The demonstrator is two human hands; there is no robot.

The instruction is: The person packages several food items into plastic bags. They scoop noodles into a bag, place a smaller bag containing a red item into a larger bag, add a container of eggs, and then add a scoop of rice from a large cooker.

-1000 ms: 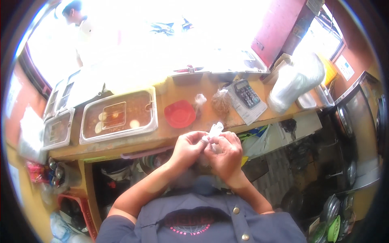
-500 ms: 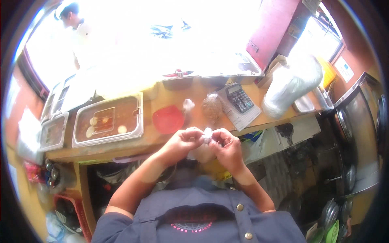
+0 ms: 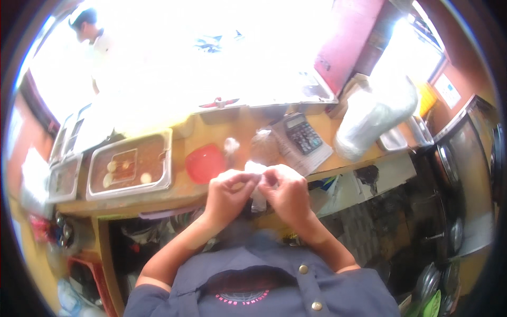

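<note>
My left hand [image 3: 231,191] and my right hand [image 3: 285,191] meet in front of the counter edge, fingertips pinched together. Between them is the gathered neck of a small clear plastic bag [image 3: 255,167]. Its white crumpled top sticks up past the fingers and its lower part hangs under them; what it contains is hard to make out. Just beyond the hands stands a tied bag of brown food [image 3: 265,147]. To its left are a small knotted bag [image 3: 231,146] and a red plastic dish [image 3: 205,164].
On the wooden counter [image 3: 195,196], a lidded tub of eggs in brown liquid [image 3: 130,164] stands left. A calculator [image 3: 302,133] lies on paper sheets [image 3: 319,157], right. Beyond them is a large roll of plastic bags [image 3: 364,124]. A person [image 3: 97,50] stands outside, far left.
Both hands have moved slightly left and rotated, fingers still on the bag's neck. The counter things sit further left in the view as the head shifts.
</note>
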